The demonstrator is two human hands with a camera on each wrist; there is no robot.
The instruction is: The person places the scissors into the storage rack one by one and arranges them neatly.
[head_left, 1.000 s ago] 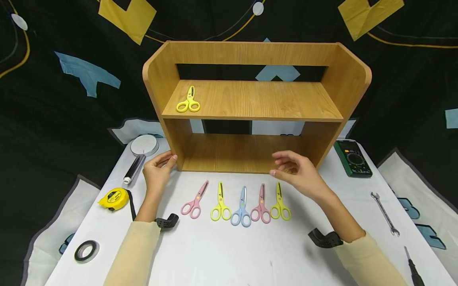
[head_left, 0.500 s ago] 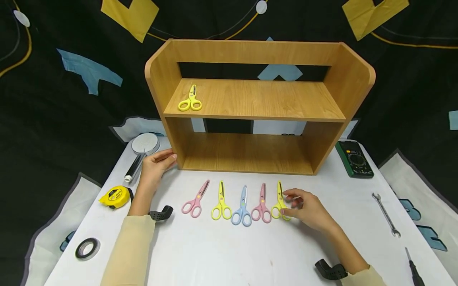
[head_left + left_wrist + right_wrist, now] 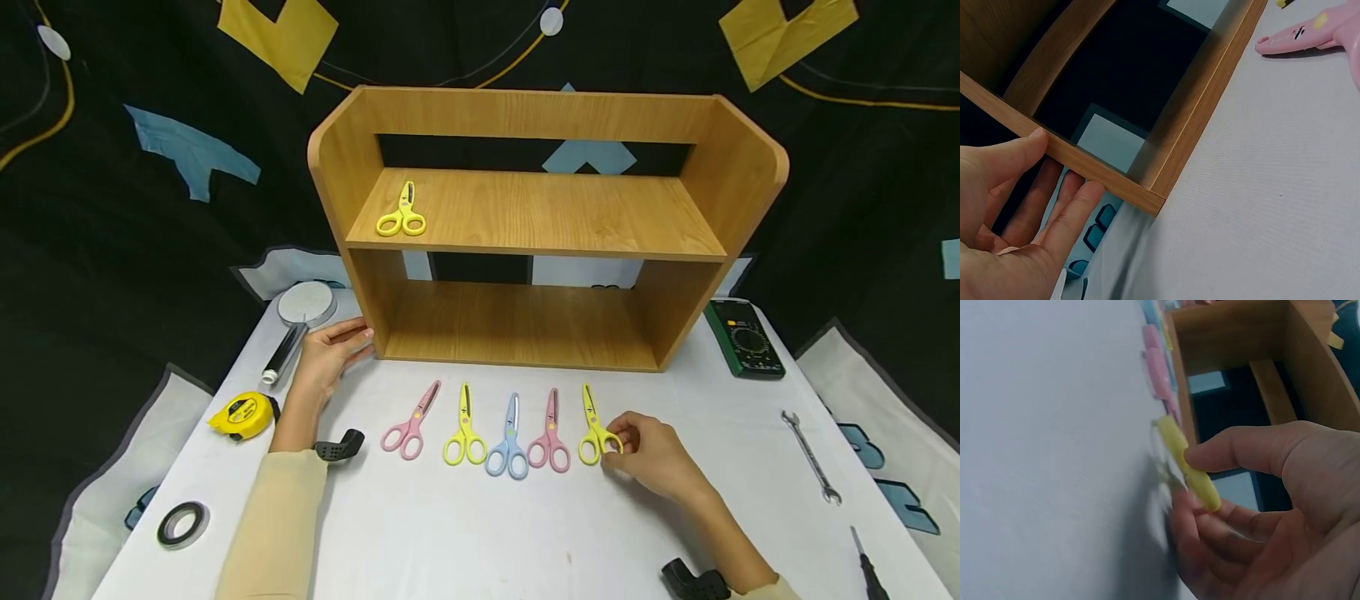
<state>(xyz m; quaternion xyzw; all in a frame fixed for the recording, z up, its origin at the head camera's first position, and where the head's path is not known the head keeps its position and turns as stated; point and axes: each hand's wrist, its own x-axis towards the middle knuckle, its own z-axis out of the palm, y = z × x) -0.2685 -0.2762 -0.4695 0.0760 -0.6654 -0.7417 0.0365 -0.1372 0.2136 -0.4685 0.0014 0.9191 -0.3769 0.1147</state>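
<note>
My right hand (image 3: 651, 454) pinches a handle loop of the yellow scissors (image 3: 592, 429) at the right end of a row. In the right wrist view, the thumb lies over the yellow handle (image 3: 1192, 469) with fingers beneath. My left hand (image 3: 326, 358) touches the lower left side of the wooden shelf (image 3: 540, 250); in the left wrist view its thumb and fairly straight fingers (image 3: 1079, 206) lie against the side panel. Left of the held pair lie pink scissors (image 3: 550, 433), blue scissors (image 3: 508, 442), yellow scissors (image 3: 465, 429) and more pink scissors (image 3: 412, 421). Another yellow pair (image 3: 402, 212) lies on the upper shelf.
At left are a magnifying glass (image 3: 306, 303), a yellow tape measure (image 3: 243, 415) and a tape roll (image 3: 182, 525). A multimeter (image 3: 744, 337), a wrench (image 3: 812, 458) and a screwdriver (image 3: 868, 567) lie at right. The white table (image 3: 465, 533) stands before a black curtain.
My right hand has come down from in front of the lower shelf to the rightmost yellow scissors and taken hold of them, shifting them slightly right and tilting them. My left hand stays at the shelf.
</note>
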